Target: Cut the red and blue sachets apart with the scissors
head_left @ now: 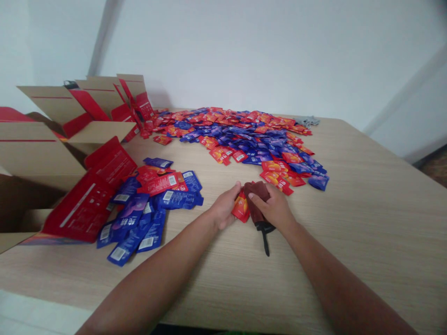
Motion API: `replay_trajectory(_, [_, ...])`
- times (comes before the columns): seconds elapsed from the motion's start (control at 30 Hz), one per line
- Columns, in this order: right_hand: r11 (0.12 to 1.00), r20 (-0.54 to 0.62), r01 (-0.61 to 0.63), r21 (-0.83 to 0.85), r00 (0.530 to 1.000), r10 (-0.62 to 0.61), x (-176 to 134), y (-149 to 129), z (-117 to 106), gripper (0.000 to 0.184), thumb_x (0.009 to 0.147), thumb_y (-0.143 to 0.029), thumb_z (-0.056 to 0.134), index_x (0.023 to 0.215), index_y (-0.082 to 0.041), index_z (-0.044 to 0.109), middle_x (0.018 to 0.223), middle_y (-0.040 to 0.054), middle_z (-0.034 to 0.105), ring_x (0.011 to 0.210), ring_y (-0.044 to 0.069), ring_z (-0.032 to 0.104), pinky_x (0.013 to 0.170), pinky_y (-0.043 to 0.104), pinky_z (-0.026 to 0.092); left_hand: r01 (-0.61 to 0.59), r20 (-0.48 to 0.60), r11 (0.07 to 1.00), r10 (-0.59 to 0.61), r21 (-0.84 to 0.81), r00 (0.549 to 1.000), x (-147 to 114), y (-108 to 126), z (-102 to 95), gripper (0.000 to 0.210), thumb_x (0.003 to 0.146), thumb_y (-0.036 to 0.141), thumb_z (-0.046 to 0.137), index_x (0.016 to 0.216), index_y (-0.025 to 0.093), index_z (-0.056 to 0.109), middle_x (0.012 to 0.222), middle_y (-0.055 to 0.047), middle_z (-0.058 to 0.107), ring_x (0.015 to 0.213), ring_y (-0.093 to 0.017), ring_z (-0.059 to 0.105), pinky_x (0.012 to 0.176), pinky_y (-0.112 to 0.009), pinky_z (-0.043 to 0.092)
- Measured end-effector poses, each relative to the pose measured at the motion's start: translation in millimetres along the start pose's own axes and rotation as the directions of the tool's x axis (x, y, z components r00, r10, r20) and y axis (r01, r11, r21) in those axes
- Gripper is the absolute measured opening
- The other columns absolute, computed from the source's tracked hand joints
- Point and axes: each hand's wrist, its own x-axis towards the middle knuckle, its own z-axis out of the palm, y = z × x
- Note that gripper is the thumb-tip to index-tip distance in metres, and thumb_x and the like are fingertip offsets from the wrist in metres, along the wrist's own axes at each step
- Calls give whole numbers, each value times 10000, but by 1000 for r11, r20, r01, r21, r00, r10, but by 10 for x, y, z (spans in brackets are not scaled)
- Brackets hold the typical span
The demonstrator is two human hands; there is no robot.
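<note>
In the head view, my left hand [226, 205] is closed on a red-and-orange sachet [240, 208] with white print. My right hand [275, 204] grips a dark brown, cloth-like bundle [256, 200], thumb across its top. A black strap [265, 242] hangs from the bundle's near end. The bundle lies against the sachet's right side and covers part of it. Both hands are close together, low over the table. Left of them is a loose pile of blue sachets [179, 199] and red sachets [164, 184], several with white barcode labels facing up.
Open cardboard boxes [87, 204] with red printed flaps stand along the left of the wooden table [366, 223]. A long heap of mixed red and blue sachets [237, 135] spreads across the back. Grey scraps [308, 121] lie at its far right end, near the white wall [261, 51].
</note>
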Motion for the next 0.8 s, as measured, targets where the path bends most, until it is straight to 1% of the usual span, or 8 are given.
replay_trajectory(0.1, [995, 75, 101, 13, 992, -102, -14, -52, -23, 260, 904, -482, 748, 947, -229, 706, 859, 34, 696, 769, 226, 626, 703, 354, 472, -11, -12, 1000, 11, 15, 1000, -16, 4, -5, 432, 1071, 512, 569, 1150, 131, 758, 1037, -127, 814, 922, -230, 784, 853, -312, 612])
replay_trajectory(0.17, [980, 141, 193, 53, 970, -199, -22, -91, -39, 225, 904, -442, 751, 987, -234, 721, 913, 42, 706, 833, 233, 644, 749, 359, 490, -15, -22, 999, 16, 32, 1000, -26, 5, -13, 431, 1041, 541, 620, 1134, 144, 760, 990, -115, 814, 887, -227, 780, 822, -307, 609])
replay_trajectory(0.23, [965, 185, 246, 91, 948, -259, -29, -120, -48, 217, 904, -422, 752, 1021, -240, 732, 950, 46, 716, 884, 239, 656, 792, 367, 503, -18, -28, 999, 20, 47, 999, -31, 5, -20, 440, 1016, 560, 655, 1134, 148, 759, 973, -113, 812, 864, -224, 777, 804, -304, 607])
replay_trajectory(0.33, [978, 162, 189, 82, 966, -201, -35, -119, -33, 233, 902, -445, 755, 1004, -236, 736, 925, 42, 717, 844, 232, 651, 765, 361, 498, -26, -33, 998, 28, 62, 999, -34, 2, -11, 447, 1030, 556, 633, 1155, 146, 757, 994, -119, 813, 867, -219, 778, 800, -300, 609])
replay_trajectory(0.43, [997, 47, 48, 52, 998, -50, -24, -54, 3, 299, 896, -513, 756, 962, -223, 729, 848, 31, 711, 743, 216, 627, 688, 346, 476, -34, -16, 997, 35, 69, 999, -44, 5, 25, 438, 1085, 511, 542, 1202, 145, 753, 1059, -129, 815, 916, -219, 785, 847, -310, 618])
replay_trajectory(0.53, [998, -59, -37, 47, 997, 40, 4, 32, 29, 347, 902, -555, 737, 976, -216, 736, 850, 40, 725, 745, 227, 635, 684, 352, 480, -22, 5, 997, 22, 72, 1000, -62, 10, 66, 437, 1108, 476, 494, 1215, 138, 751, 1138, -145, 808, 969, -216, 788, 902, -316, 620])
replay_trajectory(0.67, [999, -87, -27, 25, 996, 29, 17, 69, 19, 345, 906, -561, 724, 950, -218, 725, 851, 49, 720, 769, 242, 638, 692, 359, 484, -25, -1, 998, 25, 60, 1000, -74, 8, 80, 414, 1093, 470, 537, 1192, 133, 757, 1144, -147, 808, 970, -216, 790, 905, -312, 620])
replay_trajectory(0.8, [996, 49, 86, 29, 995, -87, -13, -21, -23, 283, 894, -505, 756, 902, -228, 697, 816, 27, 684, 735, 219, 616, 686, 349, 470, -43, 0, 997, 43, 62, 999, -68, 4, 53, 439, 1046, 534, 613, 1159, 139, 767, 1012, -132, 818, 960, -242, 791, 851, -311, 618])
